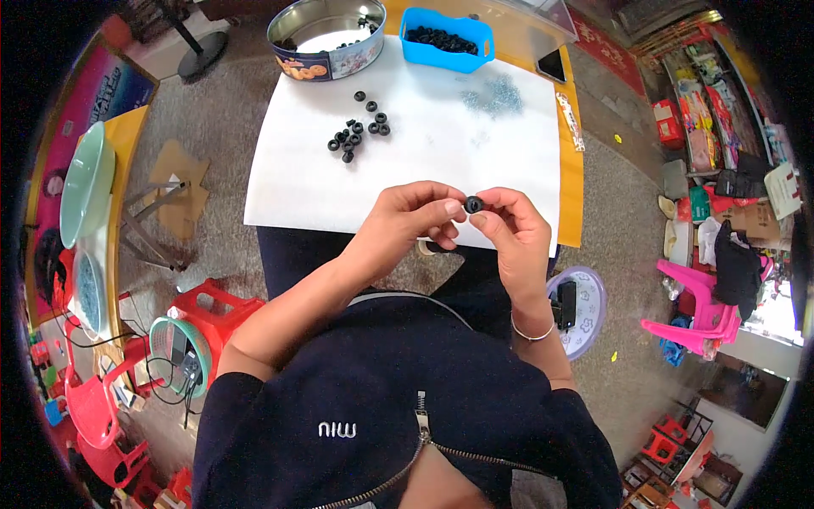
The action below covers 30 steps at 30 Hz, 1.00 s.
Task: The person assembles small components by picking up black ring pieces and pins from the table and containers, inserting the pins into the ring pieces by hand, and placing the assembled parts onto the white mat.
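Note:
Just above the near edge of the white sheet, a small black ring-shaped part [474,204] is held between my two hands. My right hand [515,227] pinches it from the right with thumb and forefinger. From the left, the closed thumb and forefinger of my left hand [420,212] meet its edge; whether they also hold something tiny cannot be seen. Several similar black parts [356,129] lie loose on the sheet, left of centre. A scatter of small clear bluish pieces [494,97] lies toward the far right of the sheet.
At the far edge stand a round tin [326,66] with a few black parts and a blue plastic basket [447,61] full of them. A phone [552,65] lies at the far right. Red stool [222,310] at left and lilac basin [591,310] at right flank me.

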{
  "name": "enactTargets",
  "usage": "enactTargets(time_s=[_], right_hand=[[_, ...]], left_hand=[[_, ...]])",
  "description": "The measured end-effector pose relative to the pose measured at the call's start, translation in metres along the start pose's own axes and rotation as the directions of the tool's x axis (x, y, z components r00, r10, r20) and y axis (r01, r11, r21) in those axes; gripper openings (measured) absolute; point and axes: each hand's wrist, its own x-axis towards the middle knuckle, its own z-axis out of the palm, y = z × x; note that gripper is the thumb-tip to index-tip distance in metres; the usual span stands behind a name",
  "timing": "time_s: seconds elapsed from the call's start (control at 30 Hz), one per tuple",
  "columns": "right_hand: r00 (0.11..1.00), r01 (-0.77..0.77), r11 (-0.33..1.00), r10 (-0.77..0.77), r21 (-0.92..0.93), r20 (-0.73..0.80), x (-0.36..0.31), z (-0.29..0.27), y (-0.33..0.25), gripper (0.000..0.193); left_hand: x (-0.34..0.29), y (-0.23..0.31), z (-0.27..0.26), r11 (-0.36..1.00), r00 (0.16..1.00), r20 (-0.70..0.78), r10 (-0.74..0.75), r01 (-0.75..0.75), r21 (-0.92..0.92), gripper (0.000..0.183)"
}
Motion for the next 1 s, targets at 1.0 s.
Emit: enactTargets(time_s=[1.0], right_hand=[[0.999,-0.043,0.990,0.041,0.132,0.015,0.005,0.012,0.013,0.014]], left_hand=[[0.004,-0.010,-0.014,0.931,0.991,0.107,-0.080,0.113,-0.347,0.017]])
